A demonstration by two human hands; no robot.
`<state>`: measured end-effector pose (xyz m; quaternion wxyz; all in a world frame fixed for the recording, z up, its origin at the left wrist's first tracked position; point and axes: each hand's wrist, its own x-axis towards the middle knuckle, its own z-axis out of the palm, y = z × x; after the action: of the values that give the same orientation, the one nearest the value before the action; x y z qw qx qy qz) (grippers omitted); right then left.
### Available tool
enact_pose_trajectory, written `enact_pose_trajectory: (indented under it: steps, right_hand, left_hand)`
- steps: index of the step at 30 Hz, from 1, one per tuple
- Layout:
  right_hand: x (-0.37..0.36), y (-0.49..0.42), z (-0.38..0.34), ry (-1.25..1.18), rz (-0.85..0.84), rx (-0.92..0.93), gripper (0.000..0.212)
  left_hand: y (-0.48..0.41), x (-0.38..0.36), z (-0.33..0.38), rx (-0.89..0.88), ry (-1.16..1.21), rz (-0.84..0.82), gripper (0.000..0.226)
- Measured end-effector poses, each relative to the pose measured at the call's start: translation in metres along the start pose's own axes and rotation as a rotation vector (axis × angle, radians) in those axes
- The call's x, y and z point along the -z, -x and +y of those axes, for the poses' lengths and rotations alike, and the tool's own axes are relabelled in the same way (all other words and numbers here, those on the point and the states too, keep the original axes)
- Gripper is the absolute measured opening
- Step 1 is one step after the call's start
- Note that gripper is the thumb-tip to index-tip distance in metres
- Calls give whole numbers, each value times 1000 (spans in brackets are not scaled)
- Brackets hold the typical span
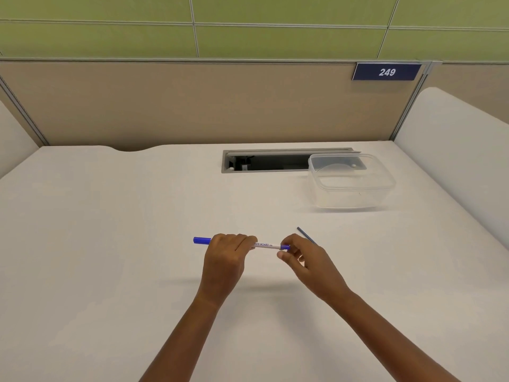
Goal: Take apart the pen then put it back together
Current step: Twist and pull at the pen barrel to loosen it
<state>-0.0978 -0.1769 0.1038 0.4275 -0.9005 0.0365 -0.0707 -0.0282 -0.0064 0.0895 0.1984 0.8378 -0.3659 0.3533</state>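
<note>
A whiteboard pen (265, 245) with a white barrel and blue cap (202, 240) is held level above the white desk (110, 244). My left hand (228, 255) is wrapped around the barrel near the capped end, and the cap sticks out to the left. My right hand (300, 256) pinches the blue piece at the pen's right end (285, 247) between thumb and fingers. A thin dark rod (305, 235) lies on the desk just behind my right hand, partly hidden by it.
A clear plastic container (352, 183) stands at the back right, beside an open cable slot (264, 161) in the desk. Beige partition walls close the desk at the back and sides; a sign reads 249 (387, 72).
</note>
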Motion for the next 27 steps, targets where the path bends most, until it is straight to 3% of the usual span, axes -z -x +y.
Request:
enact_pose_trajectory:
  steps: [6, 10, 16, 19, 21, 25, 27]
  right_hand:
    - [4, -2, -1, 82, 49, 85, 12]
    - [5, -6, -3, -25, -5, -62, 37]
    - [4, -13, -8, -416, -138, -336, 60]
    - [4, -12, -5, -323, -127, -351, 67]
    - [4, -10, -2, -235, -61, -313, 60]
    - [3, -4, 0, -148, 11, -104, 16]
    - [2, -3, 0, -55, 31, -1, 8]
  left_hand:
    - [2, -3, 1, 3, -5, 15, 21]
    - [3, -3, 2, 7, -24, 26, 20]
    - [0, -3, 3, 2, -13, 22, 24]
    - [1, -3, 2, 9, -29, 22, 16]
    - [1, -3, 1, 17, -37, 15, 8]
    - [1, -2, 0, 13, -17, 9, 6]
    - [2, -3, 0, 11, -19, 8, 7]
